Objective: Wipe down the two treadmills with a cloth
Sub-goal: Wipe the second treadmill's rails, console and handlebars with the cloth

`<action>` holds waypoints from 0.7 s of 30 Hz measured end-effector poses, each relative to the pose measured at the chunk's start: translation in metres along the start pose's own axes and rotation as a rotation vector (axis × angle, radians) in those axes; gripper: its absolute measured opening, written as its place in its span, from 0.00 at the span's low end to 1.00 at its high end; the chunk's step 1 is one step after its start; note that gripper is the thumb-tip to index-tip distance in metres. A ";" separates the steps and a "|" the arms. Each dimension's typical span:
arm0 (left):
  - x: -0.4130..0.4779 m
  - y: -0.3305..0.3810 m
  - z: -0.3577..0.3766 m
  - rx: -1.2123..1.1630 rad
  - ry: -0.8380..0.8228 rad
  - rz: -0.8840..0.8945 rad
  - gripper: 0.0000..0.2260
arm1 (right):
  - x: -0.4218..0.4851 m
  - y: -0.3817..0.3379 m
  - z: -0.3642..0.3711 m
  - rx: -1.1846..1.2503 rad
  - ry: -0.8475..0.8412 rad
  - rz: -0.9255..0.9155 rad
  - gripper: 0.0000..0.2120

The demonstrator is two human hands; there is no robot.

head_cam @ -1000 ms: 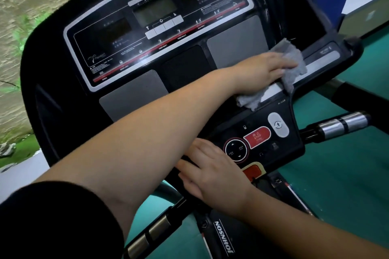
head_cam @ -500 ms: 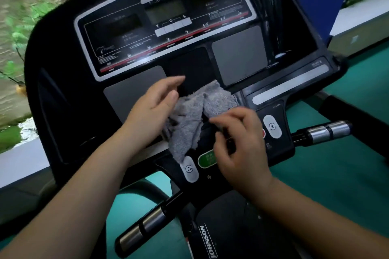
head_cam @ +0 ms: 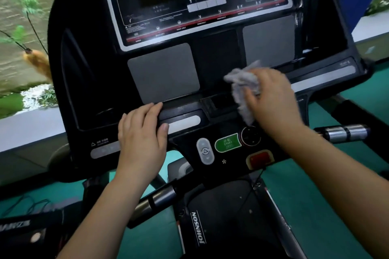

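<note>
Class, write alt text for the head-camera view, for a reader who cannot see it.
A person's right hand holds a grey cloth against the middle of a black treadmill console, above the green start button. The left hand rests flat on the console's lower left edge.

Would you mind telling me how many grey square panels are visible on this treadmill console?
2. The left grey panel sits above the left hand; the right grey panel sits higher, just above the cloth. None seems hidden.
</note>
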State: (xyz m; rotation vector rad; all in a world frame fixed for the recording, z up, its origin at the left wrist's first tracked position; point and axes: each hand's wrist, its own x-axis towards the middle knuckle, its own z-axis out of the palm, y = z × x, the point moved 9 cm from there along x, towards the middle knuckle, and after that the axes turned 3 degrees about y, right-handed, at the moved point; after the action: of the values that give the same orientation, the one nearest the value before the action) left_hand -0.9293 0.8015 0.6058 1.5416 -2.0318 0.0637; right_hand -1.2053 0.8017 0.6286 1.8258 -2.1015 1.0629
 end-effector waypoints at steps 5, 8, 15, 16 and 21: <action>0.002 -0.001 -0.002 -0.045 0.010 -0.017 0.21 | -0.008 0.004 -0.001 0.098 0.013 0.033 0.17; 0.002 -0.003 -0.003 -0.061 0.013 -0.018 0.21 | -0.046 -0.069 0.023 0.126 -0.057 -0.146 0.23; 0.002 -0.002 -0.004 -0.051 0.021 -0.004 0.19 | -0.083 -0.084 0.038 0.035 -0.166 -0.358 0.28; 0.001 -0.002 -0.003 -0.057 0.025 -0.001 0.19 | -0.078 -0.057 0.026 0.048 -0.120 -0.262 0.27; 0.003 -0.003 -0.001 -0.024 0.021 0.013 0.21 | -0.079 0.031 -0.009 0.038 0.000 0.210 0.24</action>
State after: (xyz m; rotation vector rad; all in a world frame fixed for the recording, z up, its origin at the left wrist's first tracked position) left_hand -0.9263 0.7978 0.6076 1.5065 -2.0196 0.0600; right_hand -1.2176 0.8700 0.5792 1.6479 -2.3299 1.1558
